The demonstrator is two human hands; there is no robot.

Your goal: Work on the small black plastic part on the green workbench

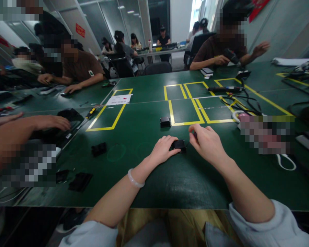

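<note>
My left hand (164,148) rests on the green table (149,178), its fingers curled round the left side of a small black box (179,144). My right hand (207,142) hovers just right of the box, fingers bent and pinched close to its far right corner; what they pinch is too small to make out. A second small black box (165,121) stands further back, beside a yellow taped square (185,111).
More black parts lie at the left: one (99,149) mid-table, others (80,181) near the front edge. A screwdriver (90,113) and a paper sheet (118,99) lie further back. Cables (240,101) lie at the right. Other people sit round the table; one person's hand (50,121) reaches in from the left.
</note>
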